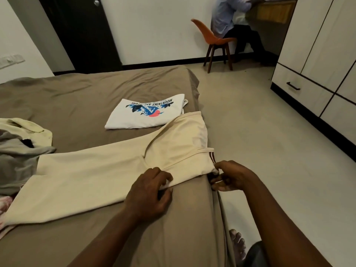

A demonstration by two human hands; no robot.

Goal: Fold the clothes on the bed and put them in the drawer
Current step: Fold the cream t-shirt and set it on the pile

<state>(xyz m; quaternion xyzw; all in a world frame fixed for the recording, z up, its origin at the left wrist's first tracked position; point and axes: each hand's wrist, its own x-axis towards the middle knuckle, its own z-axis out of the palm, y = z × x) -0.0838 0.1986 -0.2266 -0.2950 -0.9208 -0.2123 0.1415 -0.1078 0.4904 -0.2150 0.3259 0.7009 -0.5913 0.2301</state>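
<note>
Cream trousers lie flat across the brown bed, legs pointing left, waist at the bed's right edge. My left hand pinches the near edge of the trousers close to the crotch. My right hand pinches the waistband corner at the bed's edge. A folded white T-shirt with a blue mountain print rests behind the trousers. The wardrobe drawer with a black handle is shut, across the floor at the right.
A heap of unfolded clothes sits at the bed's left. An orange chair with a seated person stands by the far wall. Pale floor runs between bed and wardrobe. My foot shows below.
</note>
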